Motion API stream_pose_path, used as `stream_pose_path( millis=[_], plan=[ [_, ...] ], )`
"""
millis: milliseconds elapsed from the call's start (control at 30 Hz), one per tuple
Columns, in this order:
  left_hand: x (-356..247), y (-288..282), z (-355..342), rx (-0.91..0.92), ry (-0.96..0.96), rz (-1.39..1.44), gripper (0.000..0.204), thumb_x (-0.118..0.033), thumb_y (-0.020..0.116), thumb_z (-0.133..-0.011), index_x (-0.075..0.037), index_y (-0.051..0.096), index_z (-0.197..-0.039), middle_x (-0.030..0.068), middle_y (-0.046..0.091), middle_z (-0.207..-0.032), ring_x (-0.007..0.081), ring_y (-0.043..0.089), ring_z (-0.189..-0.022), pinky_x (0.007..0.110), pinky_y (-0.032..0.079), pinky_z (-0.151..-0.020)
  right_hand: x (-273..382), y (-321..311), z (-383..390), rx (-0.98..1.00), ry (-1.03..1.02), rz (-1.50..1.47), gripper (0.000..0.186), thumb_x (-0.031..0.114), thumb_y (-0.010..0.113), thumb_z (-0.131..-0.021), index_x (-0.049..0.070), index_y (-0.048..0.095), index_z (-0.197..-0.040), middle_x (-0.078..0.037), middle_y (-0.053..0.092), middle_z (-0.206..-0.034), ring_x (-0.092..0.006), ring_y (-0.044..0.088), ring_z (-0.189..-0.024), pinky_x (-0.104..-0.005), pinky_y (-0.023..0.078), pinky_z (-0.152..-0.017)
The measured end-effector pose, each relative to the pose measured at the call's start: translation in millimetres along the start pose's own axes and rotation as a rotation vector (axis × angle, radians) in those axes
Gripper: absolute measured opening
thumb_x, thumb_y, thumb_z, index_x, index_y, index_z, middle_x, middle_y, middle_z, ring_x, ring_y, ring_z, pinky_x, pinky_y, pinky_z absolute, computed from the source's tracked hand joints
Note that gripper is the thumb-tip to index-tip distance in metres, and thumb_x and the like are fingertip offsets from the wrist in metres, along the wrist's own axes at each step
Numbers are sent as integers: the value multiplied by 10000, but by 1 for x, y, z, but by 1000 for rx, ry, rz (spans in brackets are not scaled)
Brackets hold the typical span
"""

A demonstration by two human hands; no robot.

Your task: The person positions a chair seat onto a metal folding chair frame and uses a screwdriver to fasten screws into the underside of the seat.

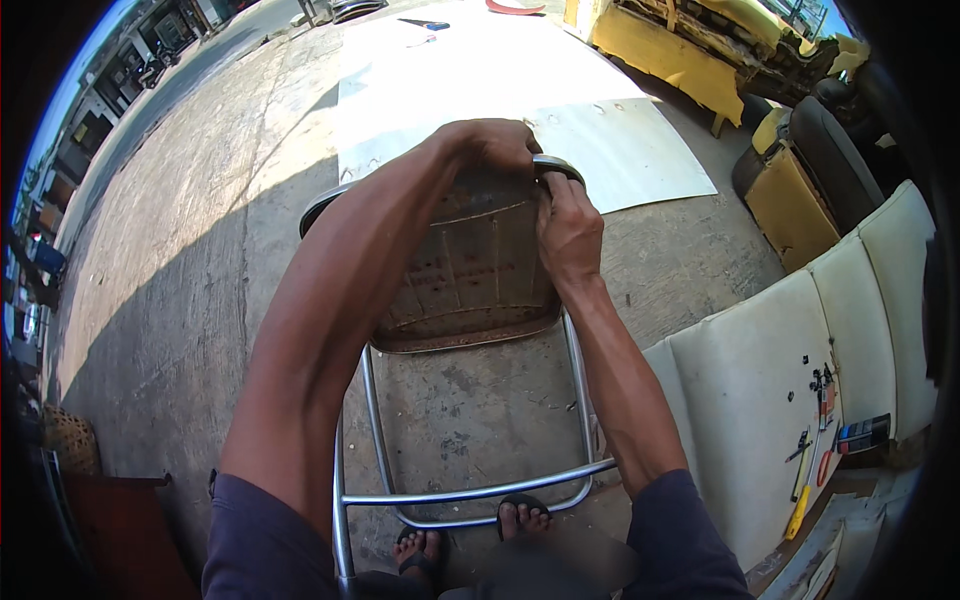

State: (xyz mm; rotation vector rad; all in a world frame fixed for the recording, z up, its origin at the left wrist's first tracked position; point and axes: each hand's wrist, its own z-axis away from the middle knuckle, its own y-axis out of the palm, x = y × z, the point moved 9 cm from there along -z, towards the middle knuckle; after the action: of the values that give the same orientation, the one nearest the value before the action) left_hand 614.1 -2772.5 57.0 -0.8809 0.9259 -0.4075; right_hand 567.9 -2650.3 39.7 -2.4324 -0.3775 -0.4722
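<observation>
Head view: left hand point(495, 143) curls closed over the top rail of a bare metal chair frame point(470, 270) at centre, and right hand point(568, 228) pinches the same rail at its 3 o'clock side. At 12 o'clock a white sheet point(480, 70) lies on concrete. At 4 o'clock, small tools point(815, 440) rest on cream cushions point(760, 400). At 1 o'clock stands a yellow sofa frame point(670, 50).
</observation>
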Motion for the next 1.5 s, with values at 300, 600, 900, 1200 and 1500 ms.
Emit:
stream_pose_path(
  millis=[300, 600, 900, 1200, 1500],
  plan=[
    [2, 1, 2, 13, -21, 30, 416, -160, 642, -732, 7, 716, -1105, 113, 722, -899, 181, 635, -784, 355, 506, -718, 6, -3, 7, -103, -121, 70, 154, 16, 610, -864, 27, 659, -1011, -135, 656, -883, -327, 681, -773, -418, 573, -649],
    [4, 0, -1, 22, -38, 1, 482, -199, 726, -691, -7, 724, -1133, 125, 736, -938, 192, 659, -820, 351, 517, -739, 6, 3, 4, -34, -79, 168, 87, 103, 632, -909, 55, 575, -865, -124, 607, -787, -314, 678, -685, -421, 556, -546],
    [7, 2, -2, 22, -42, 37, 452, -182, 708, -692, 4, 730, -1104, 126, 735, -897, 194, 660, -774, 351, 508, -718, 1, 16, 4, -9, 74, 206, 165, 149, 673, -909, 49, 544, -885, -153, 623, -824, -355, 677, -695, -446, 558, -569],
    [5, 1, -4, 21, -22, 24, 420, -165, 671, -700, -6, 734, -1084, 105, 725, -864, 174, 634, -743, 352, 496, -687, -8, 0, 3, -35, 41, -69, 130, 85, 669, -904, 44, 640, -1024, -170, 656, -911, -394, 672, -796, -462, 553, -656],
    [1, 1, 2, 29, -55, 50, 445, -117, 635, -689, 6, 711, -1111, 95, 704, -821, 171, 633, -681, 344, 511, -612, -15, -3, 4, 12, 15, -115, 123, 82, 661, -914, 31, 662, -1025, -149, 659, -934, -374, 663, -834, -440, 534, -695]
  ],
)
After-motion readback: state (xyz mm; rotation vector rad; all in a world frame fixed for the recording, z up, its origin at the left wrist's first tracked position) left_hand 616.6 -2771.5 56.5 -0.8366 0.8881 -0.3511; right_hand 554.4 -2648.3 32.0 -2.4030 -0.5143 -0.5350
